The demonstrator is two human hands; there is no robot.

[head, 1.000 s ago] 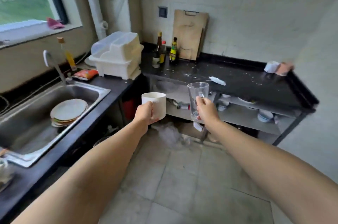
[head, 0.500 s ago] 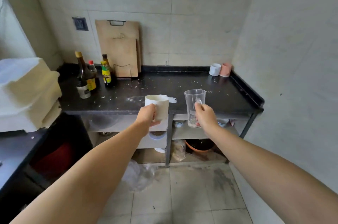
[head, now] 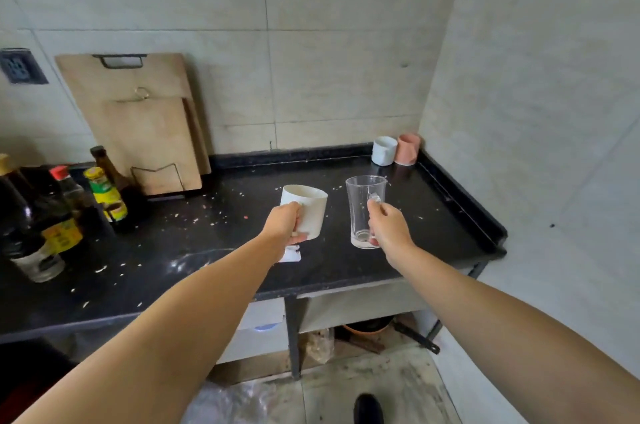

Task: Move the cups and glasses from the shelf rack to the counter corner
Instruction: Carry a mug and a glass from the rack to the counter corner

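Note:
My left hand [head: 284, 223] grips a white mug [head: 309, 209] by its handle side, held upright above the black counter [head: 194, 243]. To its right, my right hand [head: 389, 227] holds a clear glass mug [head: 361, 207] by its handle, also upright and above the counter. In the far right corner of the counter stand a white cup [head: 383, 150] and a pink cup [head: 408, 148], side by side against the wall. Both held mugs are well short of that corner.
Wooden cutting boards [head: 138, 119] lean on the back wall. Several sauce bottles [head: 65, 202] crowd the counter's left end. Crumbs and a paper scrap [head: 291, 255] lie on the counter. A shelf rack [head: 346, 309] sits below it. The side wall is close on the right.
The view has swung from the sink side to face the counter and moved closer. Both hands have carried the white mug and glass mug forward, from in front of the shelf to over the counter.

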